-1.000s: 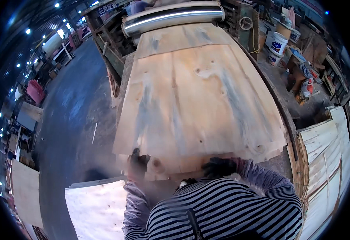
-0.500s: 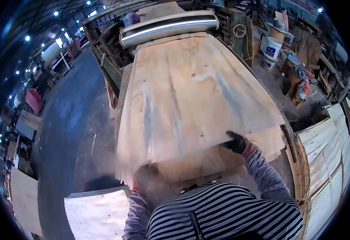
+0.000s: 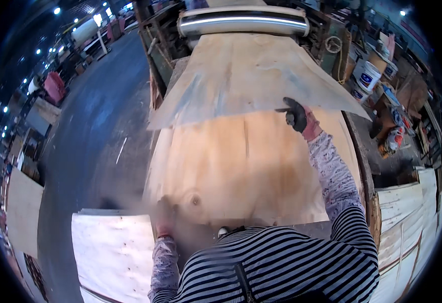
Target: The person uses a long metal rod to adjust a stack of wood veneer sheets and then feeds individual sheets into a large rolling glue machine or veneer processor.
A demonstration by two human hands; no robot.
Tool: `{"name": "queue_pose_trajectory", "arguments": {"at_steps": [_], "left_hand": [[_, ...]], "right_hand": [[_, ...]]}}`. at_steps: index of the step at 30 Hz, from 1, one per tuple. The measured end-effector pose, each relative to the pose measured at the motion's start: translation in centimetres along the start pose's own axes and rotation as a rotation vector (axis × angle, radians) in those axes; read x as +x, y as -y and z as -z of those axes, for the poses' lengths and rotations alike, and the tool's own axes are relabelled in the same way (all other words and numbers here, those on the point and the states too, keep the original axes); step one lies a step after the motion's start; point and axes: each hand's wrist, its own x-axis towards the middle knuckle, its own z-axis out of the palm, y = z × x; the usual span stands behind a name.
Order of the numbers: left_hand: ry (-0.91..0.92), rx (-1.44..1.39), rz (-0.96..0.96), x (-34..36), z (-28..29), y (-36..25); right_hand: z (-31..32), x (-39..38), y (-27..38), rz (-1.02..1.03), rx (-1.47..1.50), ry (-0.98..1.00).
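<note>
A thin wood veneer sheet [image 3: 251, 76] with bluish streaks runs into a shiny metal roller [image 3: 243, 22] at the far end, its near edge lifted and flared. Beneath it lies another, yellower veneer sheet [image 3: 246, 161] with a knot near its lower left. My right hand [image 3: 296, 116], in a dark glove, is over the upper sheet's near edge, fingers apart and nothing visibly gripped. By the lower sheet's near left corner is my left hand [image 3: 165, 214]; a blur hides its fingers, and whether it holds the sheet does not show.
A pale sheet stack [image 3: 112, 252] stands at the lower left, more veneer [image 3: 405, 217] at the right. A handwheel [image 3: 333, 44] sits beside the roller. White buckets [image 3: 369, 76] and clutter are at the far right. A dark floor aisle [image 3: 94, 131] runs along the left.
The streaked sheet has moved away toward the roller, baring more of the yellower sheet. My right hand has reached forward. My left hand stays near the left corner, slightly further left.
</note>
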Motion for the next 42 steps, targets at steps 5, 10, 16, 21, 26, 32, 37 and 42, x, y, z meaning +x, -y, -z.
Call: {"name": "queue_pose_trajectory", "arguments": {"at_steps": [5,10,16,21,26,32,37,42], "left_hand": [[0.044,-1.006,0.49,-0.9,-1.7,1.5],[-0.138,-0.19,0.222,-0.5,1.4,0.1],[-0.287,-1.418,0.533,3.1,5.0,-0.5],[-0.254,-1.481,0.428,8.3,8.5,-1.7],[-0.274,-1.478,0.301,11.9,13.5,-3.7],[-0.21,-1.725,0.478,10.7,13.5,-2.6],[-0.224,-1.681,0.408,10.4,11.1,-0.1],[-0.198,-1.431,0.361,9.9,2.3,6.3]], "right_hand": [[0.6,6.5,-0.4,0.118,0.181,0.103],[2.8,14.1,-2.5,-0.287,0.793,0.366],[0.4,5.4,-8.6,0.043,0.674,0.575],[-6.6,-9.4,-9.8,-0.674,0.639,0.318],[-11.7,-20.5,-13.4,-1.039,1.102,0.69],[-13.7,-26.0,-15.4,-0.762,1.167,0.249],[-9.7,-26.5,-14.9,-0.678,1.252,-0.053],[-5.6,-24.1,-15.1,-0.491,0.593,-0.163]]}}
